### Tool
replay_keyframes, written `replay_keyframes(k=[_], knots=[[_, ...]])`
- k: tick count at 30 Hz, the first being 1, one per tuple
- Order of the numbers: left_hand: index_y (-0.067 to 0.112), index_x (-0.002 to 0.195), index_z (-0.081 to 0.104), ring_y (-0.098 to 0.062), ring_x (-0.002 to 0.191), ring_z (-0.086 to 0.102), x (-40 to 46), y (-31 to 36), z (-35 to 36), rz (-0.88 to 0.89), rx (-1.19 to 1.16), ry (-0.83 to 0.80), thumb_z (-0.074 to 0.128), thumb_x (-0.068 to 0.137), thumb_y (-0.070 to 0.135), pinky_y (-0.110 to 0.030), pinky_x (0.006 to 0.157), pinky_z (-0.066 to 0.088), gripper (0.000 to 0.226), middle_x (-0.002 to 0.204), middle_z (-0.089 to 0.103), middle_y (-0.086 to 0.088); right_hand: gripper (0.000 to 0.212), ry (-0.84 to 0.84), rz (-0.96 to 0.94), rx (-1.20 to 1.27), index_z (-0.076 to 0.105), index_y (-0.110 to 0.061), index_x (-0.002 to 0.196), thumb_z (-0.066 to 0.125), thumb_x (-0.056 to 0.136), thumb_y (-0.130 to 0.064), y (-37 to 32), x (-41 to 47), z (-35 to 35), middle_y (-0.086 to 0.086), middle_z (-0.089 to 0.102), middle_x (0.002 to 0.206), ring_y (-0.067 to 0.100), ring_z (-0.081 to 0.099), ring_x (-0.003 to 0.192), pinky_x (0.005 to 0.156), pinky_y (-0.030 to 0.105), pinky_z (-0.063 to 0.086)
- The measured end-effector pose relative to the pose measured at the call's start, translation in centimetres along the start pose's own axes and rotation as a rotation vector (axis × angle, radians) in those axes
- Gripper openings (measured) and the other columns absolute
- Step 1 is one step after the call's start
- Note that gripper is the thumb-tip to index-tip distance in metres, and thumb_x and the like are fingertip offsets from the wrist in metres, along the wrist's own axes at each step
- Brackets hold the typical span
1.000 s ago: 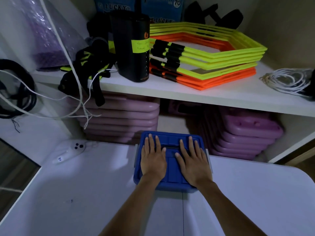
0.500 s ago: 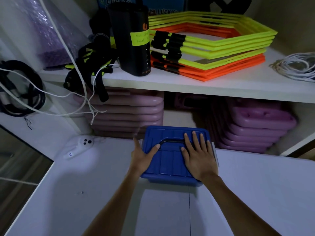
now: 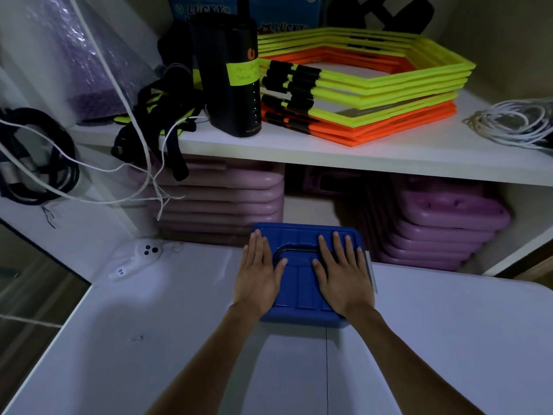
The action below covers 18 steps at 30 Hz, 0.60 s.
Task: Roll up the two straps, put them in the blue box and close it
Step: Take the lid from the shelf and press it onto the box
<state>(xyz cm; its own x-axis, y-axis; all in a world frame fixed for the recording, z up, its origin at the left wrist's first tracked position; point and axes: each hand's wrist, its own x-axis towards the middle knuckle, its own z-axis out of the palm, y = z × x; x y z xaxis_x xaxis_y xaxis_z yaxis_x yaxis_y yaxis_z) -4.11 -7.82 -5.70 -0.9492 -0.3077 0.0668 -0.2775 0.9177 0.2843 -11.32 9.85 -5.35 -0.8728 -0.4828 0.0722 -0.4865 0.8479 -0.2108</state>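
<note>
The blue box (image 3: 300,287) stands on the white table (image 3: 149,339), close to the shelf unit, with its ribbed blue lid down on top. My left hand (image 3: 258,272) lies flat on the left part of the lid, fingers together and pointing away from me. My right hand (image 3: 344,274) lies flat on the right part, fingers slightly spread. Neither hand grips anything. No straps are visible; the inside of the box is hidden by the lid.
A white remote (image 3: 136,259) lies left of the box. Stacked purple cases (image 3: 443,223) fill the lower shelf behind it. The upper shelf (image 3: 389,154) holds yellow and orange hexagon rings (image 3: 359,94), a black cylinder (image 3: 230,76), black-and-yellow straps (image 3: 155,115) and white cable (image 3: 514,121).
My left hand slid from the box's left edge back onto the lid and lies flat again. My right hand stayed flat on the lid. The view shifted slightly.
</note>
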Motion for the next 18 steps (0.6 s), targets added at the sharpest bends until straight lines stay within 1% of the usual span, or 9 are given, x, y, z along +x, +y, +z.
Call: replay_keyframes(k=[2, 5, 8, 10, 11, 12, 13, 15, 18], knots=[[0.004, 0.147, -0.003, -0.028, 0.145, -0.01, 0.0, -0.3, 0.3, 0.03, 0.069, 0.001, -0.019, 0.086, 0.057, -0.038, 0.117, -0.004, 0.083, 0.156, -0.006, -0.019, 0.066, 0.098, 0.069, 0.063, 0.01, -0.025, 0.155, 0.016, 0.097, -0.057, 0.2, -0.2, -0.4, 0.011, -0.001, 0.163, 0.025, -0.008, 0.15, 0.119, 0.047, -0.008], [0.009, 0.147, -0.009, -0.028, 0.144, -0.016, 0.5, -0.5, 0.5, 0.039, 0.124, -0.017, -0.03, 0.079, 0.057, -0.038, 0.116, -0.009, 0.087, 0.157, -0.01, -0.019, 0.072, 0.24, 0.372, 0.308, 0.014, -0.023, 0.154, 0.045, 0.096, -0.052, 1.4, -0.8, -1.5, 0.014, 0.001, 0.163, 0.027, -0.003, 0.15, 0.119, 0.053, -0.003], [0.009, 0.148, -0.006, -0.027, 0.144, -0.016, 0.4, -0.5, 0.5, 0.044, 0.116, -0.019, -0.026, 0.081, 0.057, -0.038, 0.116, -0.01, 0.085, 0.157, -0.009, -0.019, 0.1, 0.097, 0.664, 0.58, 0.004, -0.021, 0.154, 0.056, 0.082, -0.067, 2.9, -1.2, -2.0, 0.015, 0.0, 0.162, 0.027, 0.0, 0.15, 0.118, 0.054, -0.001], [0.009, 0.148, -0.006, -0.027, 0.144, -0.015, 0.4, -0.5, 0.5, 0.044, 0.112, -0.018, -0.023, 0.081, 0.056, -0.038, 0.116, -0.01, 0.083, 0.157, -0.01, -0.019, 0.102, 0.039, 0.671, 0.691, 0.012, -0.02, 0.153, 0.055, 0.078, -0.074, 3.2, -1.4, -1.7, 0.015, 0.017, 0.16, 0.03, 0.019, 0.146, 0.119, 0.053, 0.013], [0.009, 0.148, -0.006, -0.027, 0.144, -0.015, 0.4, -0.4, 0.5, 0.044, 0.107, -0.013, -0.022, 0.081, 0.057, -0.038, 0.116, -0.009, 0.084, 0.157, -0.009, -0.019, 0.094, 0.035, 0.644, 0.77, 0.023, -0.019, 0.15, 0.056, 0.079, -0.072, 3.2, -1.4, -1.6, 0.014, 0.034, 0.153, 0.032, 0.036, 0.138, 0.114, 0.05, 0.028], [0.009, 0.148, -0.006, -0.027, 0.144, -0.014, 0.4, -0.4, 0.4, 0.043, 0.102, -0.013, -0.021, 0.081, 0.057, -0.038, 0.116, -0.009, 0.084, 0.157, -0.008, -0.019, 0.081, 0.039, 0.622, 0.842, 0.035, -0.016, 0.143, 0.057, 0.083, -0.065, 3.0, -1.4, -1.8, 0.014, 0.05, 0.14, 0.032, 0.05, 0.123, 0.102, 0.044, 0.043], [0.009, 0.148, -0.006, -0.027, 0.144, -0.014, 0.4, -0.4, 0.4, 0.042, 0.102, -0.016, -0.019, 0.082, 0.057, -0.038, 0.117, -0.008, 0.083, 0.157, -0.008, -0.018, 0.066, 0.055, 0.602, 0.888, 0.045, -0.012, 0.132, 0.059, 0.087, -0.057, 2.9, -1.4, -1.9, 0.014, 0.059, 0.126, 0.031, 0.058, 0.109, 0.087, 0.038, 0.049], [0.009, 0.148, -0.006, -0.026, 0.145, -0.014, 0.3, -0.4, 0.4, 0.037, 0.109, -0.019, -0.017, 0.083, 0.055, -0.038, 0.117, -0.008, 0.081, 0.157, -0.008, -0.018, 0.047, 0.12, 0.554, 0.881, 0.053, -0.006, 0.114, 0.062, 0.09, -0.045, 2.6, -1.3, -2.3, 0.012, 0.064, 0.106, 0.03, 0.063, 0.093, 0.071, 0.031, 0.047], [0.009, 0.148, -0.006, -0.027, 0.145, -0.013, 0.2, -0.2, 0.2, 0.037, 0.117, -0.018, -0.017, 0.083, 0.055, -0.038, 0.117, -0.009, 0.081, 0.157, -0.008, -0.019, 0.037, 0.158, 0.506, 0.758, 0.052, -0.005, 0.113, 0.058, 0.095, -0.037, 1.9, -1.4, -2.7, 0.013, 0.065, 0.104, 0.027, 0.061, 0.087, 0.07, 0.031, 0.047]])
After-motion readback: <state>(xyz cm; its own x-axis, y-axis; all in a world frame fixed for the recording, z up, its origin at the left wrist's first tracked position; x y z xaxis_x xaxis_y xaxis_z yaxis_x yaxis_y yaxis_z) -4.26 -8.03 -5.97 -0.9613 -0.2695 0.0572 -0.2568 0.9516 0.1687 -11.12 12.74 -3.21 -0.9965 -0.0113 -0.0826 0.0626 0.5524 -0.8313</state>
